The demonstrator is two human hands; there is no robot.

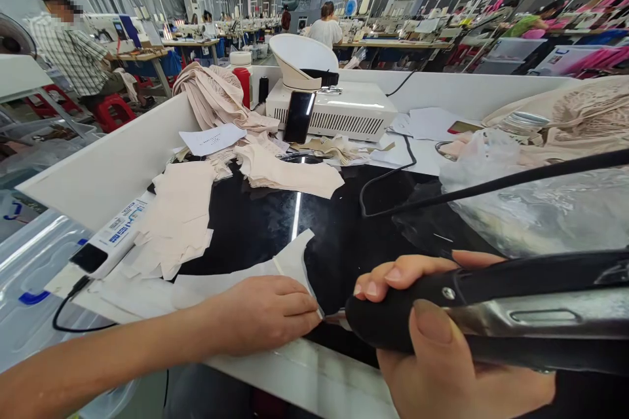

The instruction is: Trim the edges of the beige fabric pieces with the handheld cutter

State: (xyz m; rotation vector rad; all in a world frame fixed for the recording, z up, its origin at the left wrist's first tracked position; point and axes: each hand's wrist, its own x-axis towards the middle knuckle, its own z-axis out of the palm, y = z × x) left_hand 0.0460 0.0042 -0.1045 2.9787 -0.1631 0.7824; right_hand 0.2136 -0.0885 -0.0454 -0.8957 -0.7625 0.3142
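Observation:
My left hand (268, 314) lies near the table's front edge, its fingers pressed together on the corner of a thin white cut piece (230, 278) on the black work surface (255, 216). My right hand (432, 353) is wrapped round the black handle of a hand tool (491, 311) with a metal body. The tool's small tip points left and meets the white piece at my left fingertips. A black cord (491, 186) runs from the tool up to the right.
Stacks of beige fabric pieces (179, 216) lie at left and behind. A white device (111, 239) with a cable sits on the left edge. A white machine (344, 111) with a phone (298, 116) leaning on it stands at the back. Clear plastic bags (531, 209) fill the right. Other workers sit beyond.

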